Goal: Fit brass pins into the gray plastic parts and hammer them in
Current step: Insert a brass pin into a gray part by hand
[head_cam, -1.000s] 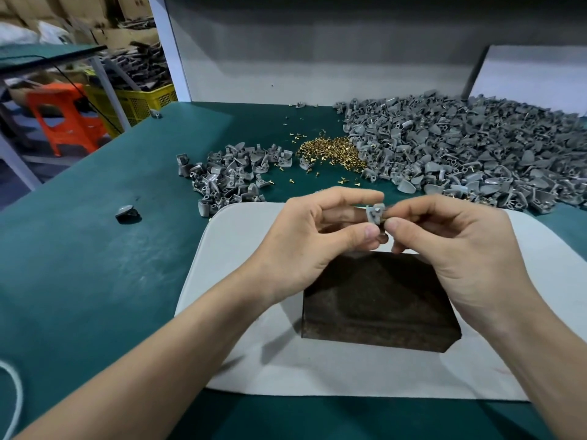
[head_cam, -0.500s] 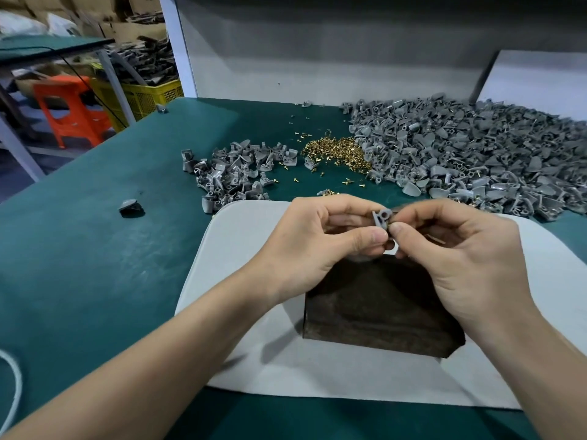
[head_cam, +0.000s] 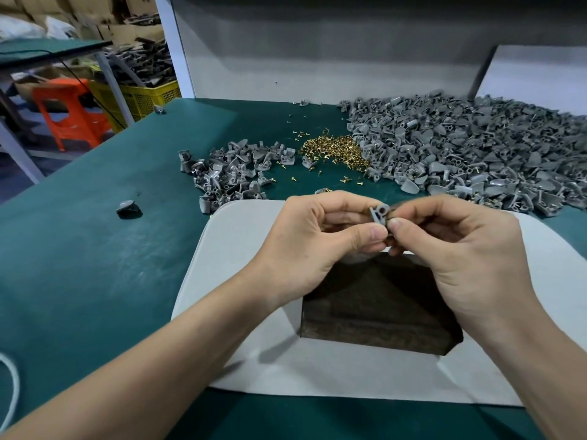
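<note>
Nearest me, at the left edge, a loop of white cord lies on the green counter. In front of me is a pale gray mat, and on it sits a dark block with its near right corner cut off. Above the far edge of that block my two hands meet. My left grip is narrow, thumb and forefinger curled and pinching one gray plastic part. My right grip is narrow too, its thumb tip and forefinger closed on the same part from the right side. The part is held off the block with its round hole facing me. Whether a pin sits between my right fingers I cannot tell. Out to the left a single gray piece lies alone on the counter. Beyond the mat's far left corner is a small pile of gray parts. To its right lies the heap of brass pins, with loose ones scattered around it. The large heap of gray parts touches the pins and spreads to the far right edge. Off the counter, far left, stand an orange stool and a yellow crate.
</note>
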Available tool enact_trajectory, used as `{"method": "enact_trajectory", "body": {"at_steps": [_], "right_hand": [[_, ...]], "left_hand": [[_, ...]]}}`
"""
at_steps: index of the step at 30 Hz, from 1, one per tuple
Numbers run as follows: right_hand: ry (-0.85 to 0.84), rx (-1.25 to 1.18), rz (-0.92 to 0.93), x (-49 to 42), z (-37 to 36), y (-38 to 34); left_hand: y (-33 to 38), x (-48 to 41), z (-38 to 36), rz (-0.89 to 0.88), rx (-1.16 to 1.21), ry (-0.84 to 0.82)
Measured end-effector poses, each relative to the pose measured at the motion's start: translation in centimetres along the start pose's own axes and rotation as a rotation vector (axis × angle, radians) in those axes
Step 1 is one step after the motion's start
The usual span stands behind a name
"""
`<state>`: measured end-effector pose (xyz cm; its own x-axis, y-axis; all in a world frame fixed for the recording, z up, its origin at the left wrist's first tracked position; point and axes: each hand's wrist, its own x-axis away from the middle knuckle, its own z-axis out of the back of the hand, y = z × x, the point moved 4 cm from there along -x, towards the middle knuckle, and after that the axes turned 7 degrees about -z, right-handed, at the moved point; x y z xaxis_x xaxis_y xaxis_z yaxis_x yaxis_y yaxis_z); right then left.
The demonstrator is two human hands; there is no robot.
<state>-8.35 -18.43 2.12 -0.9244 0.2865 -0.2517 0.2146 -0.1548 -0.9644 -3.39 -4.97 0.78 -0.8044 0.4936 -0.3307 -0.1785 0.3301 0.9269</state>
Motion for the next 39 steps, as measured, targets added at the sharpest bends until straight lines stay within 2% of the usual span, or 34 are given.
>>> {"method": "enact_trajectory", "body": {"at_steps": [15, 24, 34, 39], "right_hand": [[-0.069, -0.106, -0.094, -0.18, -0.15, 0.33], [-0.106, -0.034, -0.075, -0.49, 0.21, 0.63], [-0.114, -0.067, -0.069, -0.43, 0.14, 0.68], [-0.172, -0.198, -0.149, -0.75, 0.54, 0.74]], "left_hand": [[0.14, 0.13, -0.09, -0.029, -0.051, -0.013], [0.10, 0.15, -0.12, -0.047, -0.063, -0.035], [0.07, 0.22, -0.13, -0.058, -0.049, -0.017], [0.18, 0.19, -0.20, -0.062, -0.016, -0.039]]}}
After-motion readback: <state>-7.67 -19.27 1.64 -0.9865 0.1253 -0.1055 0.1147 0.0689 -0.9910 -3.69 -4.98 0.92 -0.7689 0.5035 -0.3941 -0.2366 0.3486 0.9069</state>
